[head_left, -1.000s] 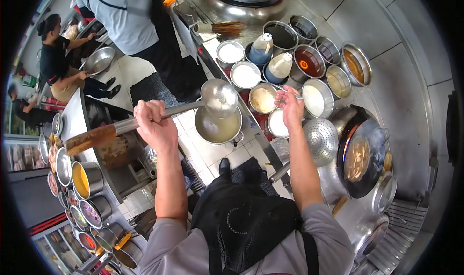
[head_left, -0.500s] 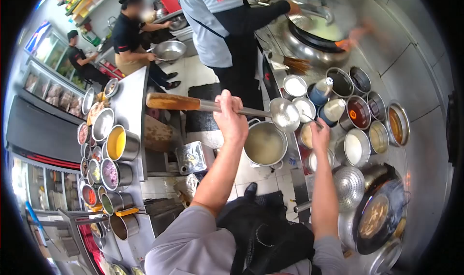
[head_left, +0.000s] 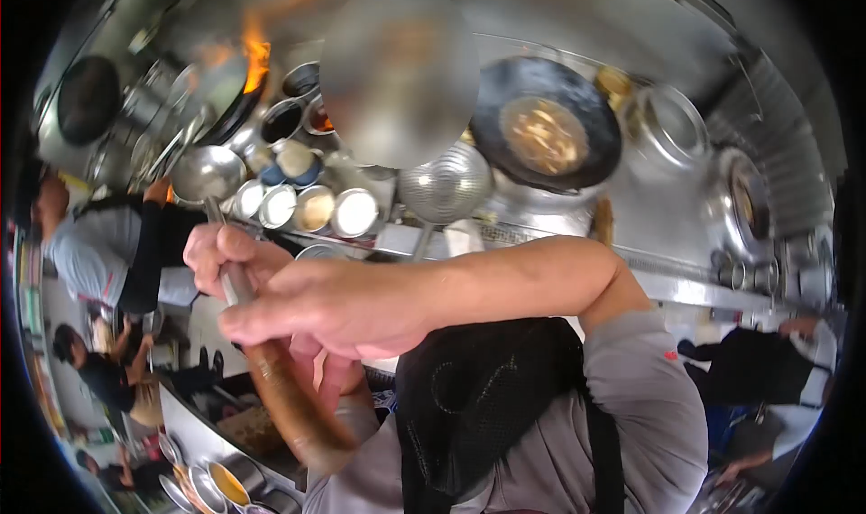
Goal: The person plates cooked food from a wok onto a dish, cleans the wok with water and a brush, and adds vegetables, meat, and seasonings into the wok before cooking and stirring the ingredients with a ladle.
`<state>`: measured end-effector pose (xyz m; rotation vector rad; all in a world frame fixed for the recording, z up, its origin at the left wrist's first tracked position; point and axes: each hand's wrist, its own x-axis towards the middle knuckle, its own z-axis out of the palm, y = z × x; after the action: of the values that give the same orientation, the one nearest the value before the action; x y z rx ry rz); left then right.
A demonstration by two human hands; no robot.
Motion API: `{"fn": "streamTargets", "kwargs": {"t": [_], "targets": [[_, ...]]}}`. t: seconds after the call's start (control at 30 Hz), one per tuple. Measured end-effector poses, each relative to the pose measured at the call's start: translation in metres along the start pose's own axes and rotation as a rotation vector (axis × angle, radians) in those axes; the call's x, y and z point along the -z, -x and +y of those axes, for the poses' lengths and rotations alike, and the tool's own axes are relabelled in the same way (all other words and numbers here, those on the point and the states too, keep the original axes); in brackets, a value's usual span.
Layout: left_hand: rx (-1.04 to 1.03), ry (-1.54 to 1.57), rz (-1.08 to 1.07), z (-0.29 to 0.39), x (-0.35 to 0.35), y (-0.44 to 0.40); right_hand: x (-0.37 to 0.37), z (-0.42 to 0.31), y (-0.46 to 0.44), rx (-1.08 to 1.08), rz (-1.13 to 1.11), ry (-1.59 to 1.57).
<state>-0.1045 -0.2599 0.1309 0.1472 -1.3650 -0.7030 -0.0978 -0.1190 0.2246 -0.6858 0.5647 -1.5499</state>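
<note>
A long ladle with a wooden handle (head_left: 293, 406) slants across in front of me, its shiny round bowl (head_left: 207, 173) at the far end. My left hand (head_left: 230, 254) is wrapped around the metal shaft. Lower down, my right hand (head_left: 338, 306) reaches across my body and closes on the ladle where shaft meets wood; part of its grip is hidden. Beyond the hands stand several tubs of white and pale contents, one a white tub (head_left: 354, 213). A perforated strainer (head_left: 445, 185) lies on the counter beside a dark wok (head_left: 591, 85) holding pale pieces in brownish liquid.
Flames (head_left: 257, 58) rise by another wok at the upper left, near a co-worker in a light vest (head_left: 95, 243). More people are at lower left and far right. A steel basin (head_left: 672, 126) sits right of the wok. A large blurred patch hides part of the counter.
The view has swung right toward the stove. My right hand has left the white tub and now grips the ladle with my left hand. The wooden handle end has come toward my body.
</note>
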Motion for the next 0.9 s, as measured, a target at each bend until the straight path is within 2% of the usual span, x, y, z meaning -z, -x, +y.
{"fn": "streamTargets", "kwargs": {"t": [0.07,0.13,0.17,0.2,0.27,0.37,0.43,0.47,0.5,0.53,0.57,0.6,0.63,0.67,0.7,0.73,0.8,0.9], "targets": [[-0.136,0.077,-0.264,0.029,-0.035,0.024,0.016,-0.012,0.064,-0.083,0.128,-0.256],[-0.278,0.108,-0.51,0.053,-0.059,0.057,0.052,-0.024,0.141,0.026,0.38,-0.074],[-0.285,0.028,-0.555,0.061,-0.064,0.078,0.064,-0.028,0.177,0.006,0.623,0.066],[-0.295,-0.055,-0.599,0.063,-0.065,0.1,0.106,-0.015,0.217,0.047,0.56,0.111],[0.159,-0.117,-0.827,0.049,-0.036,0.162,0.133,-0.003,0.283,0.03,0.767,0.314],[0.207,-0.279,-1.08,0.05,0.02,0.233,0.175,0.022,0.36,-0.065,1.141,0.685],[0.361,-0.356,-1.253,0.033,0.068,0.281,0.229,0.04,0.411,-0.095,1.273,0.999],[0.487,-0.433,-1.274,0.036,0.103,0.298,0.227,0.039,0.422,-0.053,1.279,1.245],[0.561,-0.497,-1.224,0.046,0.121,0.295,0.244,0.036,0.439,-0.237,1.299,1.219],[0.644,-0.568,-1.167,0.057,0.137,0.292,0.247,0.034,0.451,-0.303,1.296,1.332],[0.664,-0.661,-1.039,0.065,0.154,0.289,0.267,0.043,0.477,-0.25,1.253,1.424],[0.754,-0.718,-0.942,0.066,0.174,0.291,0.322,0.057,0.529,-0.344,1.223,1.584],[0.882,-0.702,-0.886,0.064,0.195,0.295,0.336,0.061,0.543,-0.249,1.158,1.571],[0.89,-0.726,-0.811,0.079,0.211,0.282,0.372,0.063,0.565,-0.425,1.281,1.453],[0.956,-0.822,-0.776,0.082,0.23,0.284,0.382,0.055,0.567,-0.453,1.299,1.485],[0.999,-0.835,-0.643,0.1,0.239,0.278,0.38,0.047,0.564,-0.463,1.3,1.509],[0.995,-0.887,-0.431,0.123,0.274,0.274,0.381,0.031,0.553,-0.454,1.27,1.571],[0.794,-1.073,-0.206,0.146,0.34,0.283,0.379,0.011,0.522,-0.422,1.207,1.639]]}}
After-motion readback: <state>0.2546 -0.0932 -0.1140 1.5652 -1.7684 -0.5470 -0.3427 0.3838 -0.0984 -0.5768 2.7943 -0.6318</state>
